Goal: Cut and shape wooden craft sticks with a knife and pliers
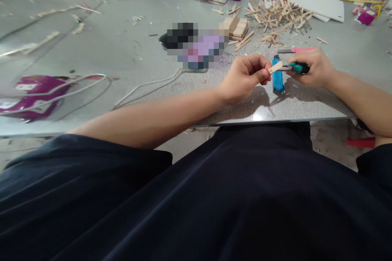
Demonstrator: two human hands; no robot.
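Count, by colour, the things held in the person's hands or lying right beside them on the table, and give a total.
Tan: 1, the wooden stick in the left hand
Green: 1, the green-handled tool in the right hand
Blue: 1, the lighter under the tool
Pink: 1, the knife behind the right hand
Total: 4

Left hand (245, 76) pinches a wooden stick (276, 67); right hand (317, 67) holds a green-handled tool (296, 67) against it.

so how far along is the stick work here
Done: a tangled pile of worked sticks lies at the back. In hand: the left hand pinches one wooden stick while the right hand grips its tip with a teal-handled tool. Left: a stack of whole sticks beside the pile looks untouched.
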